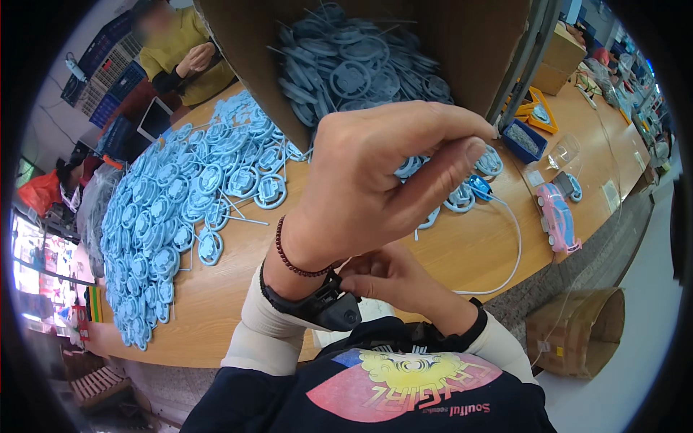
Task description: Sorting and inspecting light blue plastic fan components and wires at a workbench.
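My left hand (382, 173) is raised in the middle with empty fingers loosely stretched to the right. A gap shows between its thumb and forefinger. On that wrist sit a dark bead bracelet (292, 268) and, below it, a black strapped-on device (328, 307). My right hand (393, 278) reaches across under the left one, its bent fingers gripping the edge of that device; the fingertips are partly hidden. Behind my left hand, light blue round plastic parts (460, 196) lie on the table, partly covered by it.
A large heap of light blue parts (155, 209) spreads over the wooden table (238, 289). A cardboard box (476, 43) holds more. To the right are a blue bin (525, 141), a pink toy car (557, 216), a white cable (518, 245) and a floor carton (575, 332). Another person (180, 54) sits across.
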Action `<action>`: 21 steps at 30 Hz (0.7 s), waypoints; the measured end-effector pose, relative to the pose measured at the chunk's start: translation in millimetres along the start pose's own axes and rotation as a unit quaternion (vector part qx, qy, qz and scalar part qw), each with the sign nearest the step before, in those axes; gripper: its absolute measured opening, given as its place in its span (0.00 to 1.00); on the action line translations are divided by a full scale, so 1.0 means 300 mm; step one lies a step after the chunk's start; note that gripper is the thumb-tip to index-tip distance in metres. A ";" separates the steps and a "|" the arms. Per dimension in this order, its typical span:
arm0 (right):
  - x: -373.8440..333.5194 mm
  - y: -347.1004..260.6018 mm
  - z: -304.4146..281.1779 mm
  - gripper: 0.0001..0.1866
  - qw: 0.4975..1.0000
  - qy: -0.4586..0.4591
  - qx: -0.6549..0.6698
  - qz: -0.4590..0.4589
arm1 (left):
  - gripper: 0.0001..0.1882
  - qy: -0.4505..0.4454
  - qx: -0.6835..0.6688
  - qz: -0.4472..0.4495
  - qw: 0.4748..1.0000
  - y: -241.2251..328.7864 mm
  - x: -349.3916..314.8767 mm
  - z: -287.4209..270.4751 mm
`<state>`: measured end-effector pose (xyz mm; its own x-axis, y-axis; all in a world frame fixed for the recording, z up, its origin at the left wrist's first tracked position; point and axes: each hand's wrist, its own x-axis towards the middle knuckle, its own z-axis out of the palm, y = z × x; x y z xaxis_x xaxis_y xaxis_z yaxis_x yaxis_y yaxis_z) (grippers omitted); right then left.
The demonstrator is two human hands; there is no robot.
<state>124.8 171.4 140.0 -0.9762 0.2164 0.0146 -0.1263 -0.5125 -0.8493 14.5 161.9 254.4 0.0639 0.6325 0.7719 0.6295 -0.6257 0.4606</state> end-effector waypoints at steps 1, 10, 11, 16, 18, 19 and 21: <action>-0.002 0.003 0.001 0.13 1.000 -0.010 -0.003 -0.005 | 0.08 -0.001 0.005 0.001 1.000 0.004 0.001 -0.006; -0.034 -0.019 0.016 0.09 0.997 -0.015 -0.072 -0.007 | 0.08 0.031 0.011 -0.005 0.999 0.016 -0.007 -0.034; -0.035 -0.020 0.016 0.09 0.996 -0.013 -0.087 -0.010 | 0.08 0.041 0.005 -0.003 0.999 0.016 -0.006 -0.036; -0.033 -0.022 0.016 0.11 0.991 -0.007 -0.125 -0.047 | 0.08 0.027 0.019 0.000 0.999 0.023 -0.004 -0.035; -0.031 -0.019 0.016 0.12 0.988 -0.016 -0.142 -0.062 | 0.08 0.027 0.020 0.000 0.999 0.032 -0.007 -0.029; -0.031 -0.018 0.018 0.11 0.992 -0.010 -0.119 -0.050 | 0.08 0.024 0.016 -0.008 1.000 0.036 -0.007 -0.025; -0.030 -0.017 0.022 0.11 0.995 -0.004 -0.096 -0.038 | 0.08 0.022 0.011 -0.015 1.000 0.038 -0.006 -0.019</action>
<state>133.2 166.5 147.8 -0.9669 0.2404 0.0861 -0.1642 -0.3274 -0.9305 17.3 151.0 260.8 0.0114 0.6302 0.7763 0.6470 -0.5966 0.4748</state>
